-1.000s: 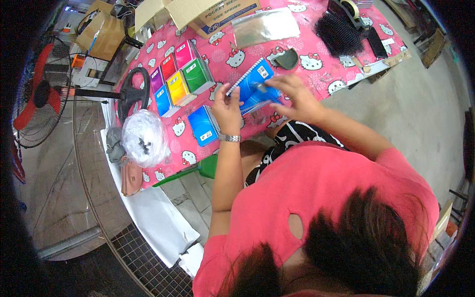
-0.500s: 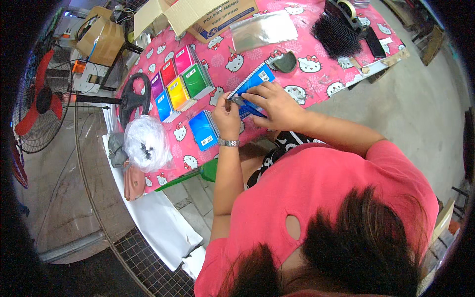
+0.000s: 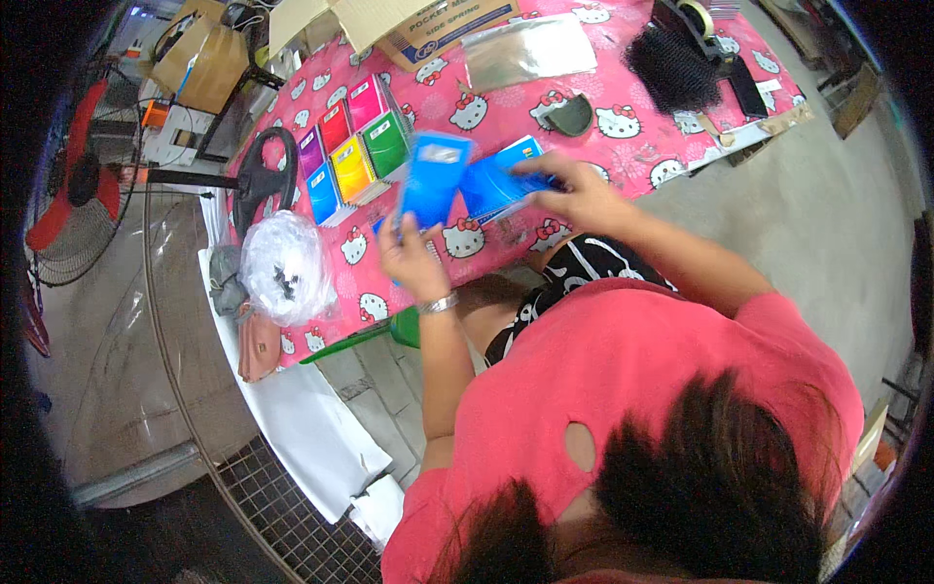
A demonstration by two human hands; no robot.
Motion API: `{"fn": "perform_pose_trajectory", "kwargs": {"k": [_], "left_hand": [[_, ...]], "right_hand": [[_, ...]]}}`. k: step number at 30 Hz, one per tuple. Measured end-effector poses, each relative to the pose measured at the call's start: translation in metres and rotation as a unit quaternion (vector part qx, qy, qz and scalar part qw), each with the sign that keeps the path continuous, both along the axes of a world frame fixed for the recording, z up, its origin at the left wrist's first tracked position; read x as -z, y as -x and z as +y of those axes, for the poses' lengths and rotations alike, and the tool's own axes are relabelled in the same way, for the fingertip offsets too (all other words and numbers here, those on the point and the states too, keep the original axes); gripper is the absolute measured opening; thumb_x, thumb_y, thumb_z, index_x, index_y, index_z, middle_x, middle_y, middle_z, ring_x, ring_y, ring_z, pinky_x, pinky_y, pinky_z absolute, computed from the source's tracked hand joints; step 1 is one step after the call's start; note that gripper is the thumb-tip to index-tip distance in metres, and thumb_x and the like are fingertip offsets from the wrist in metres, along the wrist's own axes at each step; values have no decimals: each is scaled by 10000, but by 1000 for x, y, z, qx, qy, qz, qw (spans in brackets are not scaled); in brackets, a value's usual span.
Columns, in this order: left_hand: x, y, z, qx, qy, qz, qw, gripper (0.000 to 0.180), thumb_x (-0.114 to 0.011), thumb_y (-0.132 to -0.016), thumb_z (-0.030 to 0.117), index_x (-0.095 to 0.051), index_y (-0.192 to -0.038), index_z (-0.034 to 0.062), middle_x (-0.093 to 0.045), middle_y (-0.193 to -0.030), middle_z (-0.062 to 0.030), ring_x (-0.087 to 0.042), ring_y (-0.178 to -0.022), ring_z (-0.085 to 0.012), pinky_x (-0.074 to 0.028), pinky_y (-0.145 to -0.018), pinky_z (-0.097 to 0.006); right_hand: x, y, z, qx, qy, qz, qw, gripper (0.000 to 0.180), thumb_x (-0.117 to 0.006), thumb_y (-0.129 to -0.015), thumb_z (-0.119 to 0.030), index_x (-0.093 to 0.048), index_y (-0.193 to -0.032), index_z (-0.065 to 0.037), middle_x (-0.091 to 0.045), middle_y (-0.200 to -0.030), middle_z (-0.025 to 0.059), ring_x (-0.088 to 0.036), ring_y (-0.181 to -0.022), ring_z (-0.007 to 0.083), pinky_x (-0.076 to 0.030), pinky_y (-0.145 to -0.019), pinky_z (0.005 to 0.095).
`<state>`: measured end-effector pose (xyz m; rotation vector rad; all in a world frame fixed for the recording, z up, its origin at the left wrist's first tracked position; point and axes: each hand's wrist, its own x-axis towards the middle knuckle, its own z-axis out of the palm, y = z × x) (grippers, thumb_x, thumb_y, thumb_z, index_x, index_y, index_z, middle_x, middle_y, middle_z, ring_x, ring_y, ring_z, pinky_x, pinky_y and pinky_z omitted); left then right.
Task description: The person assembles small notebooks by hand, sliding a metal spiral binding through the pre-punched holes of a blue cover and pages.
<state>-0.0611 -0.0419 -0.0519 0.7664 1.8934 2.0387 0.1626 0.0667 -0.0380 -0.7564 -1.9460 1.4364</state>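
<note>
Tilted up off the table, a small blue spiral notebook (image 3: pixel 434 180) is in my left hand (image 3: pixel 411 255), the thumb and fingers closed on its lower end. It is slightly blurred by motion. My right hand (image 3: pixel 587 195) has its fingers closed at the right edge of another blue notebook (image 3: pixel 494 185), which lies slanted just right of the raised one. A dark bit shows by the right fingers; I cannot make out what it is. Part of the blue notebooks lying below my left hand is hidden by it.
Stacks of coloured notebooks (image 3: pixel 352 167) stand at the left, by a black fan stand (image 3: pixel 265 180) and a clear plastic bundle (image 3: pixel 284 268). Farther back are a cardboard box (image 3: pixel 438 34), clear plastic sleeves (image 3: pixel 530 54), a dark green curved holder (image 3: pixel 572 115) and black spiral coils (image 3: pixel 671 73).
My hands have moved apart from the spiral edge they worked at with a small metal tool. The left now lifts a blue notebook; the tool no longer shows clearly.
</note>
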Motion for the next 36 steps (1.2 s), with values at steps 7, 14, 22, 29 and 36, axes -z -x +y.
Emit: {"fn": "perform_pose_trajectory", "kwargs": {"k": [7, 14, 22, 29, 36], "left_hand": [[57, 86, -78, -121, 64, -149, 979, 211, -597, -899, 12, -556, -1104, -13, -646, -926, -93, -617, -716, -140, -505, -465, -250], [81, 86, -84, -225, 312, 158, 910, 213, -675, -835, 42, -642, -1038, -17, -691, -967, -118, -659, -825, -219, -509, -767, -348], [86, 79, -85, -216, 336, 188, 897, 281, -702, -816, 88, -666, -1070, -26, -695, -1032, -169, -667, -912, -274, -499, -818, -363], [87, 83, -86, -209, 321, 178, 907, 296, -697, -828, 116, -659, -1084, -28, -694, -1038, -171, -671, -891, -274, -506, -787, -361], [58, 61, -56, -164, 292, 358, 871, 247, -674, -830, 140, -668, -1048, 24, -650, -1071, -164, -571, -1040, -338, -422, -922, -434]], "right_hand": [[102, -53, 34, 77, -249, -255, 931, 430, -681, -763, -241, -628, -1168, -107, -595, -1039, 178, -569, -1010, 362, -461, -888, 449], [99, -55, 98, 191, -317, -316, 874, 403, -678, -783, -285, -626, -1126, -80, -595, -1124, 165, -563, -1054, 365, -450, -918, 466], [121, -105, 198, 267, -393, -517, 712, 237, -565, -854, -245, -633, -994, -67, -615, -1037, 115, -614, -984, 299, -515, -809, 435], [124, -98, 212, 298, -385, -504, 713, 183, -507, -878, -184, -638, -918, -63, -641, -956, 135, -662, -885, 289, -551, -739, 410], [114, -89, 217, 296, -337, -522, 725, 177, -502, -874, -150, -642, -913, -50, -655, -924, 155, -671, -850, 303, -553, -734, 418]]}}
